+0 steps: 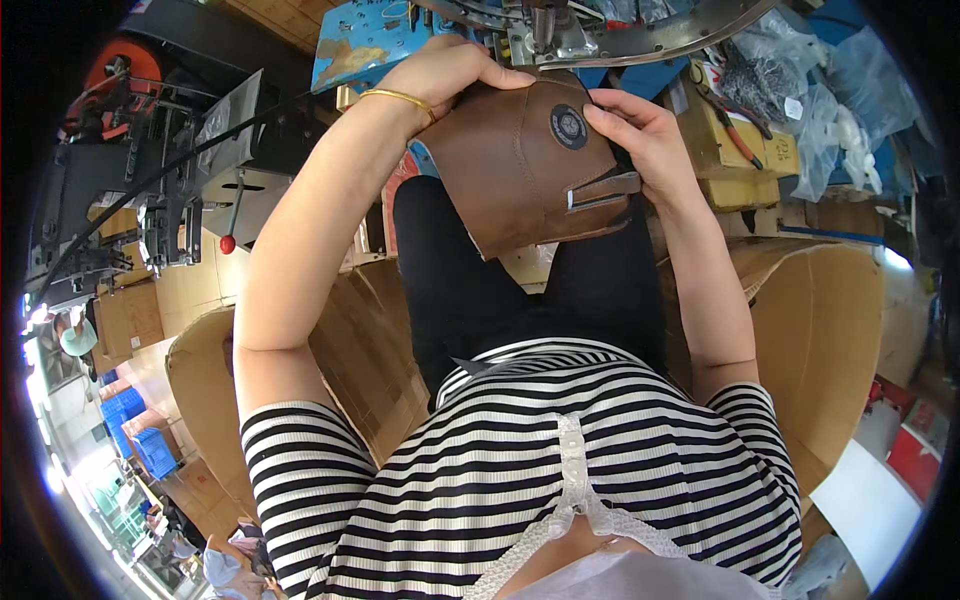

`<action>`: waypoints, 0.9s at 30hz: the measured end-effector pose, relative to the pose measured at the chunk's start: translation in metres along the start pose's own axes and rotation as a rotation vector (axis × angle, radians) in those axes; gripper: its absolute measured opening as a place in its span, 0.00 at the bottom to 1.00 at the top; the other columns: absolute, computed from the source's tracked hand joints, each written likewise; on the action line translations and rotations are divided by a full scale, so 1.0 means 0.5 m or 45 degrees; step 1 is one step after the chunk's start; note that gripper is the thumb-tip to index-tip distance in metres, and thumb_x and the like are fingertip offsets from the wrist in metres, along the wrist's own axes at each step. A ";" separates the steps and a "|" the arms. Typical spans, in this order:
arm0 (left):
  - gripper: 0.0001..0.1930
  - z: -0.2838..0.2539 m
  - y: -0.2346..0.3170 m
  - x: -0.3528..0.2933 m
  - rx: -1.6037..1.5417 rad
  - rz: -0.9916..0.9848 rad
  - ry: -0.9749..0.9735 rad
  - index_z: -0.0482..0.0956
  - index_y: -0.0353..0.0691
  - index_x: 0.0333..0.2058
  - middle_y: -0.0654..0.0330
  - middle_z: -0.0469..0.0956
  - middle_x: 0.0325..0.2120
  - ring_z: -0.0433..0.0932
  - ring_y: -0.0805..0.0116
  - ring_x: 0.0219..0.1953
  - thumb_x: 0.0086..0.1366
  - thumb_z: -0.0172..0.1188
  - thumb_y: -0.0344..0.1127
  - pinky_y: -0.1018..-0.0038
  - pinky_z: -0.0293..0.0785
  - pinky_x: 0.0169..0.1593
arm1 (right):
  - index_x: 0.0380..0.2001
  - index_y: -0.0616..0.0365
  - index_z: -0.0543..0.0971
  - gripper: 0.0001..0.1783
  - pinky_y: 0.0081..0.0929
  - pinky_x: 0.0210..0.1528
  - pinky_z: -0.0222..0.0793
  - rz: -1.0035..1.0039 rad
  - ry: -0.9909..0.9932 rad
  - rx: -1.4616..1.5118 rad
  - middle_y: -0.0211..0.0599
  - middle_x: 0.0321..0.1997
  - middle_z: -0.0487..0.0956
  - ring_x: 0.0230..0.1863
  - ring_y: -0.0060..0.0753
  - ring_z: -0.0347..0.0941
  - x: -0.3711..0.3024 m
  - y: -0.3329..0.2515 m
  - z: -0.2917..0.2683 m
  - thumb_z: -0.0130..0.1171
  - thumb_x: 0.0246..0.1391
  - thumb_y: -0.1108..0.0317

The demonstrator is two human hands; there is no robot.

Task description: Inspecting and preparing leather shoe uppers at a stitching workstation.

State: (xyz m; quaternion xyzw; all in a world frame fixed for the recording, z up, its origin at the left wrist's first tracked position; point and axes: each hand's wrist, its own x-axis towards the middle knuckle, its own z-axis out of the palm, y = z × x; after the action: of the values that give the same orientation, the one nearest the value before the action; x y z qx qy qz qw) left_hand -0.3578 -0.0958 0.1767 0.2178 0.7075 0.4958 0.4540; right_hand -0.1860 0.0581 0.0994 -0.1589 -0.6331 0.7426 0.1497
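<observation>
Brown leather [490, 165], chipped blue surface [355, 45], cluttered workshop [190, 290]

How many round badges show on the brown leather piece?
1: a dark round badge on the brown leather piece, near the right hand. The far side is hidden, so there may be others.

I log a black-and-white striped ribbed top [640, 450], with short sleeves [300, 465] in matching stripes. Down the chest I get a pale buttoned strip [573, 465], then white lacy trim [515, 555] at the neckline. Black trousers [605, 310]. Thin gold-coloured bangle [405, 97] on the left wrist. Left hand [450, 70] bare, right hand [648, 138] bare.
</observation>
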 end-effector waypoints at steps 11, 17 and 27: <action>0.33 -0.024 -0.048 0.033 -0.105 -0.043 0.000 0.64 0.27 0.50 0.50 0.68 0.43 0.72 0.62 0.46 0.51 0.71 0.34 0.67 0.74 0.45 | 0.44 0.67 0.78 0.23 0.19 0.40 0.69 -0.039 0.023 -0.109 0.34 0.36 0.80 0.37 0.20 0.74 -0.006 0.002 0.001 0.67 0.50 0.61; 0.33 -0.014 -0.053 0.036 -0.126 -0.006 0.084 0.63 0.25 0.50 0.47 0.69 0.44 0.73 0.61 0.45 0.49 0.72 0.31 0.66 0.76 0.45 | 0.44 0.66 0.79 0.23 0.19 0.42 0.70 -0.006 0.014 -0.066 0.36 0.38 0.81 0.39 0.21 0.75 -0.003 -0.005 -0.002 0.68 0.49 0.62; 0.09 -0.008 -0.076 -0.018 -0.145 0.164 -0.134 0.80 0.38 0.35 0.65 0.79 0.30 0.76 0.77 0.33 0.56 0.65 0.34 0.79 0.72 0.40 | 0.42 0.64 0.80 0.22 0.22 0.48 0.68 -0.344 -0.085 -0.526 0.34 0.40 0.81 0.43 0.24 0.75 -0.028 -0.032 0.021 0.68 0.48 0.60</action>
State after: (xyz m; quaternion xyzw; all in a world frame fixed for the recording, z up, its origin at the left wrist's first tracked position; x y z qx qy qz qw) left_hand -0.3513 -0.1202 0.1466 0.2625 0.6380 0.5512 0.4693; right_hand -0.1773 0.0454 0.1175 -0.0754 -0.7917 0.5754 0.1910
